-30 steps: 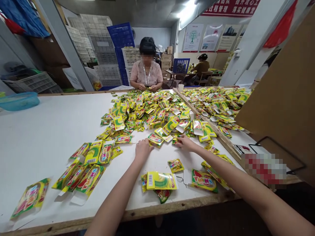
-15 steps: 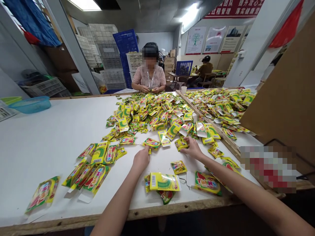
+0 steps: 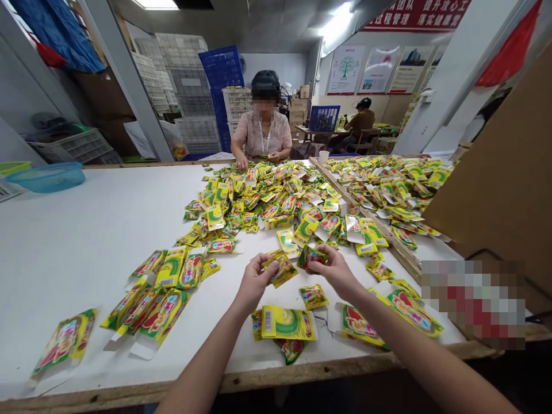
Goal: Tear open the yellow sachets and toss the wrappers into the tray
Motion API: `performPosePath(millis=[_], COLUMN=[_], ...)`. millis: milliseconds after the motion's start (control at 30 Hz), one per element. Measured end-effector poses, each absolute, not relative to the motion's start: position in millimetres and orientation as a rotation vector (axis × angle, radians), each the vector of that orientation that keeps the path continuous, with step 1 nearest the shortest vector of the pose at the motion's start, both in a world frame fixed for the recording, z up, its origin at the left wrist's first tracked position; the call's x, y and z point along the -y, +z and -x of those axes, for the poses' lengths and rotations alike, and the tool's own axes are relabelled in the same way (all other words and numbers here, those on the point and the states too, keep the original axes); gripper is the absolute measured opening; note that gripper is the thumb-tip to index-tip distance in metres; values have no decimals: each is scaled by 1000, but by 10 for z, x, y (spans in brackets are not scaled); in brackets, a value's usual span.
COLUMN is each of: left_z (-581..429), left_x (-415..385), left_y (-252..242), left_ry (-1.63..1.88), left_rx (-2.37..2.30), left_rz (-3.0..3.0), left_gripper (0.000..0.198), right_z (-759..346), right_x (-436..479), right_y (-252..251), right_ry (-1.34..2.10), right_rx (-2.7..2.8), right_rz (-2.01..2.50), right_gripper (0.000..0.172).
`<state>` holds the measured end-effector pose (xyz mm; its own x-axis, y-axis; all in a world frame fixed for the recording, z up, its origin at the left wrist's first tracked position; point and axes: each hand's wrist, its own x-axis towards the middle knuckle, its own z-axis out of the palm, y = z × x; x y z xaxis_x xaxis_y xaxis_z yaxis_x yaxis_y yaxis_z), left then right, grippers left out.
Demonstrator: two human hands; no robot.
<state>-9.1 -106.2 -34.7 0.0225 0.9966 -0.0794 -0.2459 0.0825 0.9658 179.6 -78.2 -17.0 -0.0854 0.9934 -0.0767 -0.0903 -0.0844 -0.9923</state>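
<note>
My left hand (image 3: 253, 283) pinches a small yellow sachet (image 3: 284, 270) between thumb and fingers, just above the table. Beside it, my right hand (image 3: 338, 269) grips a green and red sachet (image 3: 309, 257) by its right side. The two sachets are close together but apart. Below them lies a loose yellow sachet (image 3: 314, 296). Nearer to me, a yellow carton (image 3: 284, 323) rests over sachets, one of them green and red (image 3: 291, 349). A flat carton with an open white flap (image 3: 360, 326) lies partly under my right forearm.
A big heap of cartons and sachets (image 3: 267, 195) covers the table's middle. Several cartons (image 3: 161, 310) lie at left. A wooden divider (image 3: 345, 192) separates another heap (image 3: 388, 184). A cardboard sheet (image 3: 495, 172) leans at right. Across the table sits a co-worker (image 3: 262, 135).
My left hand has left the carton at the heap's edge and now holds a yellow sachet. My right hand has lifted and moved slightly left, holding a green and red sachet. The co-worker reaches into the heap.
</note>
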Motion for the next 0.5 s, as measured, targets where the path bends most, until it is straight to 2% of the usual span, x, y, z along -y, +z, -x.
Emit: performPosePath(millis=[200, 400, 500], left_z=[54, -21, 137], left_x=[1060, 1104, 955], left_y=[-386, -478, -427], left_ry=[1327, 1330, 1108], left_rx=[-1170, -1422, -1468], left_rz=[-970, -1267, -1607], left_gripper=[46, 29, 24], right_z=[-1244, -1220, -1340], right_x=[904, 954, 911], right_y=[-349, -330, -307], right_ry=[1557, 1643, 1575], right_rx=[844, 950, 1079], right_rz=[1020, 967, 1046], right_gripper=[50, 38, 45])
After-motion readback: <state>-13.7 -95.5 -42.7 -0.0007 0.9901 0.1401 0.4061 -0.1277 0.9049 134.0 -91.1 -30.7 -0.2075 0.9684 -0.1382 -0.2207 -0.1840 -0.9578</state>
